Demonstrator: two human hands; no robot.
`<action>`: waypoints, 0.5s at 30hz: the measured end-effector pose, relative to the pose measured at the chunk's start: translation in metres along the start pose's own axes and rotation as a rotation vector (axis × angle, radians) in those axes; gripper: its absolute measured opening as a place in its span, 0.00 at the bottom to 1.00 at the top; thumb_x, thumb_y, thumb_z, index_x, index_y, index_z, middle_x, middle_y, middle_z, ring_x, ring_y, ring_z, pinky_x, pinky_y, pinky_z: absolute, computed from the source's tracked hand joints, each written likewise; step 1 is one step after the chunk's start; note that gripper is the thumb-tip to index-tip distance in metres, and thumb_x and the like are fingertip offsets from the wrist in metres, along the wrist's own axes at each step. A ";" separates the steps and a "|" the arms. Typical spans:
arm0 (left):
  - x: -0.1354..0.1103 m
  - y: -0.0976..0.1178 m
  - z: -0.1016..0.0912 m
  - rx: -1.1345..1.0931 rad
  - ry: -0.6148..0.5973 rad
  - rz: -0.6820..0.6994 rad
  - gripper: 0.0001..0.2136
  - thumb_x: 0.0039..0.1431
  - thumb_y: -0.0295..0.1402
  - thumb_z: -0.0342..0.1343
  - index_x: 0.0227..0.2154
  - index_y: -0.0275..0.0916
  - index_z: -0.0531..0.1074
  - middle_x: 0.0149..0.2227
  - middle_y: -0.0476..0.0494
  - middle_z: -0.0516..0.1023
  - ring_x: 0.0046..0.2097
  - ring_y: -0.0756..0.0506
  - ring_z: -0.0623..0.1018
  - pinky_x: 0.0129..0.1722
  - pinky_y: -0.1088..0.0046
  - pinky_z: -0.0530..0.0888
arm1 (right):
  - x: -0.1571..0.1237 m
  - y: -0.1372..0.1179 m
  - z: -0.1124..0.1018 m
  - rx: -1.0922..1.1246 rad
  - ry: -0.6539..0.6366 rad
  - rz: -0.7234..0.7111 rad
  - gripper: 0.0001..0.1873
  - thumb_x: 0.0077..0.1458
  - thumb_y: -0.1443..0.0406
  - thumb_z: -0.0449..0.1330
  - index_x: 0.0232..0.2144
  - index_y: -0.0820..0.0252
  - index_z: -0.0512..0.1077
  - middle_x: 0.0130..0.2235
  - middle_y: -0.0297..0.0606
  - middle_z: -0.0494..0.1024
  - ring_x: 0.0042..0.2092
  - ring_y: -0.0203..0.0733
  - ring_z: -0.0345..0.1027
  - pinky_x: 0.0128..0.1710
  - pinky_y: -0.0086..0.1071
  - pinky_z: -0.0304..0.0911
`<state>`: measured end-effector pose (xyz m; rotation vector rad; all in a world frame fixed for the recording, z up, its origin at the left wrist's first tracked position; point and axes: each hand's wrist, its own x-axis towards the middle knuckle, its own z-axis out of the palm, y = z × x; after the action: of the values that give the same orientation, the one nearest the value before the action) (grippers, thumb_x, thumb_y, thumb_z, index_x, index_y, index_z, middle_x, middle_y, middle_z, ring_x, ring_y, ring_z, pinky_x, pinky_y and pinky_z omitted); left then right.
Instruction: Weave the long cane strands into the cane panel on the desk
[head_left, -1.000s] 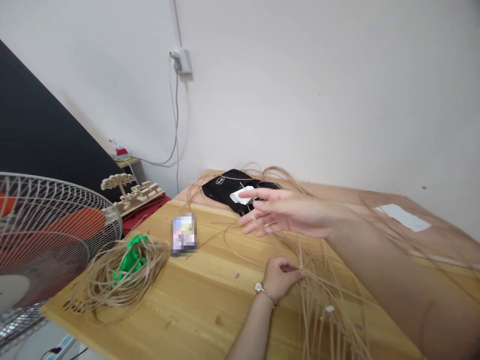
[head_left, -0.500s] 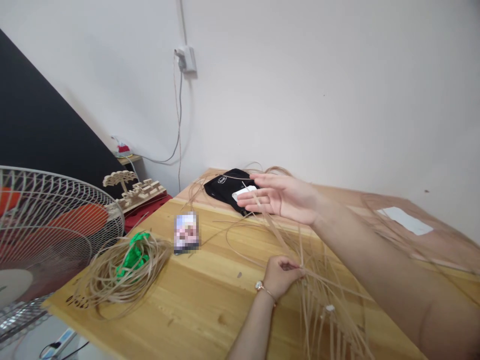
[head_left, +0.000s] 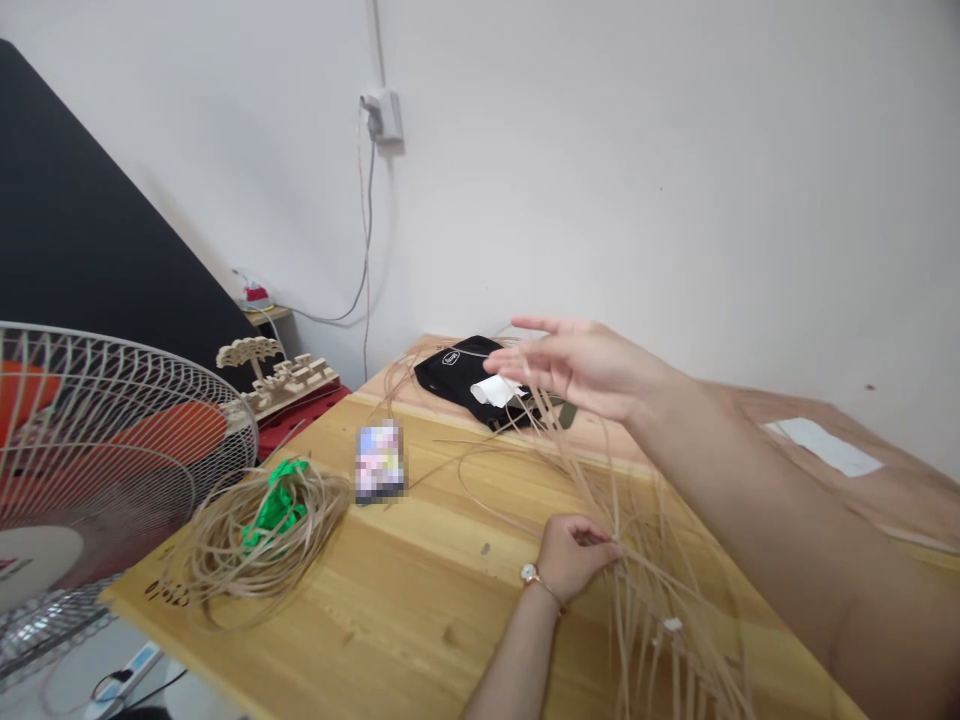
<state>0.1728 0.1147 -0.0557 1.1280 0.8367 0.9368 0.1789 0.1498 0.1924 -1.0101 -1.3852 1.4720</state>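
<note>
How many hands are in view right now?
2: the left hand, lower, with fingertips pinched on thin pale strips; and the right hand, raised higher with fingers extended, partly overlapping the black fabric item. No others show.

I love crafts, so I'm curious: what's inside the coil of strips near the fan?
A crumpled, bright green thing sits inside the coil of strips, with some strips crossing it. What lies beneath is covered.

a pale wall (head_left: 675, 200) with a socket (head_left: 388, 115) backs the wooden table (head_left: 397, 610).
</note>
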 end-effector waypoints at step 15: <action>0.001 0.001 -0.001 -0.050 0.004 0.010 0.10 0.30 0.33 0.63 0.16 0.33 0.69 0.19 0.46 0.73 0.23 0.50 0.70 0.25 0.75 0.65 | 0.035 0.001 -0.004 -0.716 0.058 -0.470 0.27 0.51 0.73 0.48 0.53 0.51 0.52 0.36 0.38 0.71 0.26 0.33 0.68 0.30 0.32 0.66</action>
<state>0.1716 0.1158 -0.0552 1.0883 0.8068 0.9640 0.1718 0.1842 0.1907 -1.0280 -1.9971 0.5941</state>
